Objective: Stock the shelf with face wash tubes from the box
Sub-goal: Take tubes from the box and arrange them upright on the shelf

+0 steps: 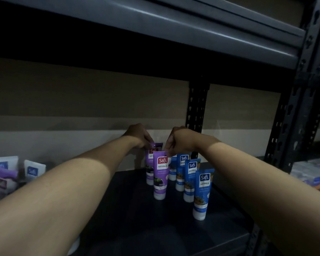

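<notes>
Fingers [169,150] mostly hidden; left hand [139,134], right hand [180,138] grip purple tubes' [160,175] tops.

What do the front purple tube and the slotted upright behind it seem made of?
Front purple face wash tube: likely soft plastic with a printed, slightly glossy skin and whitish cap underneath. Black slotted shelf upright: probably painted metal, given its punched keyhole slots and matte dark finish.

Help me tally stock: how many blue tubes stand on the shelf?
4, upright in a diagonal row: front blue tube, second blue tube, third blue tube, and fourth blue tube, partly hidden under the right hand. More may hide behind.
</notes>
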